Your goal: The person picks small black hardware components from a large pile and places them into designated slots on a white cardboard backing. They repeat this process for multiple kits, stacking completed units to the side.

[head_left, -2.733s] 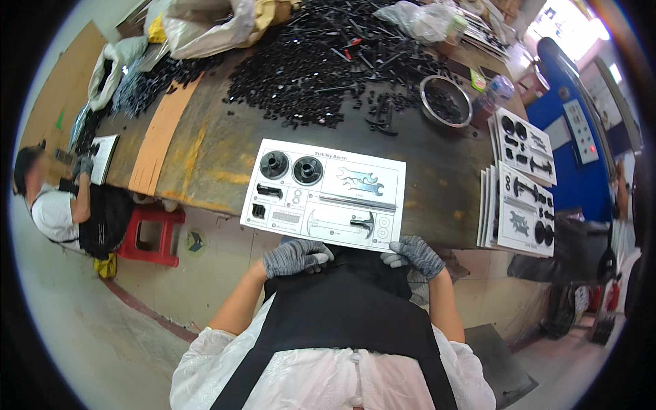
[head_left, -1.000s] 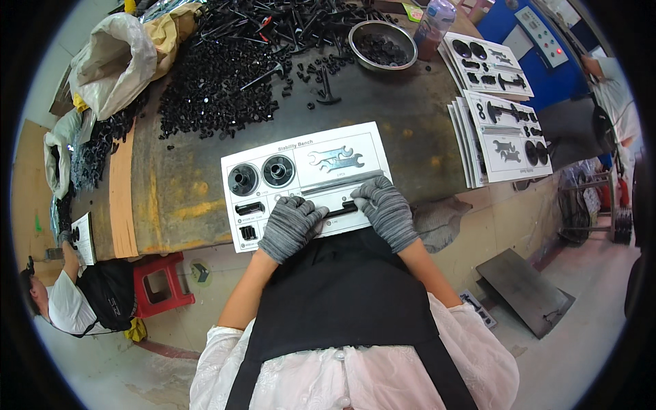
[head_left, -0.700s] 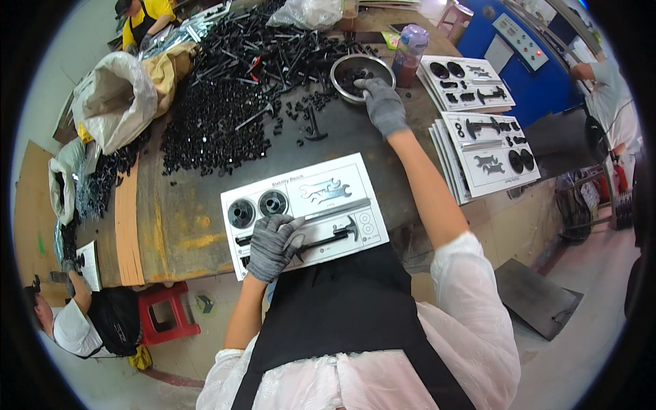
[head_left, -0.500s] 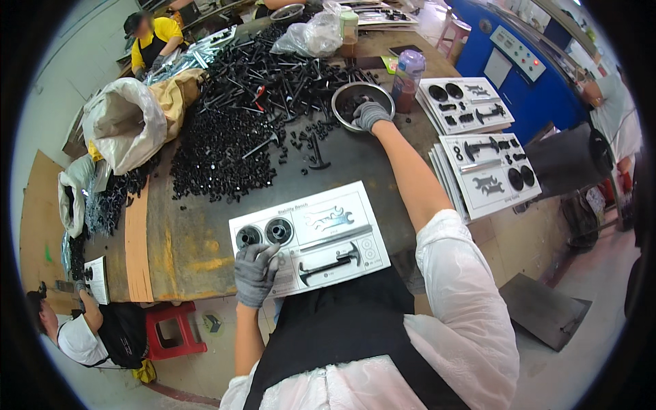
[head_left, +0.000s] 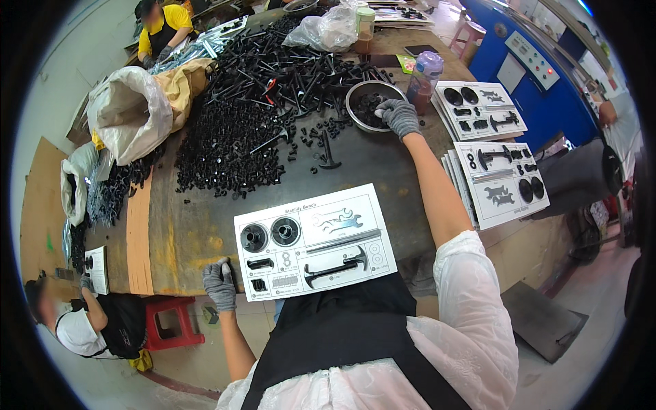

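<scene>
Right hand (head_left: 399, 117) is closer, fingers curled just right of black parts (head_left: 365, 106) in that bowl (head_left: 357, 121), left hand (head_left: 220, 287) half-curled by the desk (head_left: 372, 164), can't tell if either's gripping.

Left of the desk (head_left: 369, 164), a pale wall (head_left: 58, 102) with a brown board (head_left: 44, 198) against it. Before the desk's near left edge, a red stool (head_left: 158, 335) on pale floor (head_left: 174, 369). Right of the desk, a blue cabinet (head_left: 492, 51) with a control panel (head_left: 531, 60), one lamp lit red. Beyond the desk's far right corner, a pink stool (head_left: 468, 37); farther right of it, high up, a bluish bright strip (head_left: 584, 7).
</scene>
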A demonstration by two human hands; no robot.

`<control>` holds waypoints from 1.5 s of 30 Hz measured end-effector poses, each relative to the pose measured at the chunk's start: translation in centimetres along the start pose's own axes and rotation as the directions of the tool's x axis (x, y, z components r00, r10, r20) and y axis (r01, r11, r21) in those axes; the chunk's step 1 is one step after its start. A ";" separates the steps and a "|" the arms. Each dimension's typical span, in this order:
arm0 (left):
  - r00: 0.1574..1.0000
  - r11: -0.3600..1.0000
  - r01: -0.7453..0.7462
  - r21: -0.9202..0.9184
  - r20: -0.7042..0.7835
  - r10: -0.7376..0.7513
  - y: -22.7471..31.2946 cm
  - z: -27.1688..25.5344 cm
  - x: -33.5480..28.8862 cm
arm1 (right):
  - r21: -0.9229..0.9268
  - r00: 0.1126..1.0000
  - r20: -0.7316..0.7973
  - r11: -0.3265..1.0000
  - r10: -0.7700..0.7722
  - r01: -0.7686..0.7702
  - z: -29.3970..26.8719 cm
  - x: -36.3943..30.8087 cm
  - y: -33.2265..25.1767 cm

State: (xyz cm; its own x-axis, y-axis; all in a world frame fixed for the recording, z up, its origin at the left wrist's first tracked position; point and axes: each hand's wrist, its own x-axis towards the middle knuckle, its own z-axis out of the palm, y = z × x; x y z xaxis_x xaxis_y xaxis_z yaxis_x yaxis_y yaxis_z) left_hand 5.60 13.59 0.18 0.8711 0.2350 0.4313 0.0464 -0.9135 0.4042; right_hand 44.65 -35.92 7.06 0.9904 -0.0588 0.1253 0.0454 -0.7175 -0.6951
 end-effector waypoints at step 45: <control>0.977 0.988 0.150 -0.041 -0.148 -0.154 1.4 0.7 -0.1 | 0.803 0.808 0.578 0.259 -0.115 -0.537 -4.2 -16.2 -3.1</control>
State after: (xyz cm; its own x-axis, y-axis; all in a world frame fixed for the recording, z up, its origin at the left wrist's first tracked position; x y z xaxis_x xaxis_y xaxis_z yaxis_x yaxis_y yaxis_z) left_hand 5.92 12.04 0.12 0.7712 0.4197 0.4786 0.1563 -0.8537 0.4967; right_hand 27.94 -35.63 10.14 0.8703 0.4366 -0.2280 -0.4156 0.4027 -0.8155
